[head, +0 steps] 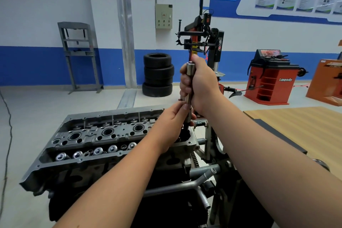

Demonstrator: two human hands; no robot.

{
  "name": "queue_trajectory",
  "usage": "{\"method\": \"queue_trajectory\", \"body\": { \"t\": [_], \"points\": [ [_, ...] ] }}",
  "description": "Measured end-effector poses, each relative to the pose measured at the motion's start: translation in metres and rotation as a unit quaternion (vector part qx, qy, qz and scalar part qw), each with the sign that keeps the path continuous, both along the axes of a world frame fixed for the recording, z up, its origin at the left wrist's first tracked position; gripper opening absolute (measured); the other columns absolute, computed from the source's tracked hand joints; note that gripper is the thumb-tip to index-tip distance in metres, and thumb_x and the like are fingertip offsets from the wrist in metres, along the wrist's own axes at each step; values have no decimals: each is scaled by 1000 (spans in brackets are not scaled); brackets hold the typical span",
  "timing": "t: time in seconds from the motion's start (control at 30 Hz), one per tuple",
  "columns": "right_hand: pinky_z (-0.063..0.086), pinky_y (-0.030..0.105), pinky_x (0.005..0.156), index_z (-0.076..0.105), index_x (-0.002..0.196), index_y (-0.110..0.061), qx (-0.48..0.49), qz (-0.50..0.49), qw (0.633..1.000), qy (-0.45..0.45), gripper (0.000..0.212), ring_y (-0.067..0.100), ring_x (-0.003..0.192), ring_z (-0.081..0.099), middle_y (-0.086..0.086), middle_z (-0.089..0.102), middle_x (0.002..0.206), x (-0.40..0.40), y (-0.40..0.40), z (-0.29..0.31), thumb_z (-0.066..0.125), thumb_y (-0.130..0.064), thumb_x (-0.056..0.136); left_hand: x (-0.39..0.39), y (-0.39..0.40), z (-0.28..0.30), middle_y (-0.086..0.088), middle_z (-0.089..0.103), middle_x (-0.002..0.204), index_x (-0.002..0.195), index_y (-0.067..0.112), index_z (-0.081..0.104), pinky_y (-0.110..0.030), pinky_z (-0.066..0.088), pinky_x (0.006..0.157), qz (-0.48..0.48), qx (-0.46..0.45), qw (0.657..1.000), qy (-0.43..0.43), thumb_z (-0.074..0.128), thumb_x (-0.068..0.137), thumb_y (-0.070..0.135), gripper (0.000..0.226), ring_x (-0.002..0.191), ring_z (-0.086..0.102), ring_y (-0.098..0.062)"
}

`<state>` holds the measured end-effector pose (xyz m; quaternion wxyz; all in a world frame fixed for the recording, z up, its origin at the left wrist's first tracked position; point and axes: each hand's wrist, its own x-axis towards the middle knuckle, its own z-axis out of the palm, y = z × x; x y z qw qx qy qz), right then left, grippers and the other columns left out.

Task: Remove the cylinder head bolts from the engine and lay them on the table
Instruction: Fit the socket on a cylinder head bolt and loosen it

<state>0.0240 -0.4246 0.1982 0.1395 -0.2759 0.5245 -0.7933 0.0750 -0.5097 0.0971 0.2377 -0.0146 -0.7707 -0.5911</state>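
Right hand (200,87) fingers wrapped tight round upright socket extension (189,87), thumb near its top. Left hand (174,122) pinches the shaft lower down with thumb and fingertips, steadying it. Tool drops into the right end of cylinder head (103,135). Likely step: loosening or lifting out a bolt there. Next needs a straight pull up, then a carry to wooden table (296,127). Bolt itself hidden in its bore behind left hand; no bolts visible on table

Wooden table (296,122) beside engine (103,146)
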Motion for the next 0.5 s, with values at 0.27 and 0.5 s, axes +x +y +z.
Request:
{"method": "queue_trajectory", "body": {
  "t": [0.27,0.5],
  "points": [
    [37,25,45,58,82,-16,3,-67,993,94,37,11,47,42,-3,51,59,9,-6,-6,46,-46,101,-4,-2,-2,7,69,73,101,26,62,-25,44,55,50,36,998,9,64,101,45,19,63,56,-9],
    [24,24,44,50,63,-19,15,-44,998,42,45,12,40,27,-6,35,46,11,-14,-1,44,-48,97,5,2,4,13,63,77,114,15,63,-23,46,73,-31,50,998,-16,39,113,31,29,83,71,-10]
  ]
}}
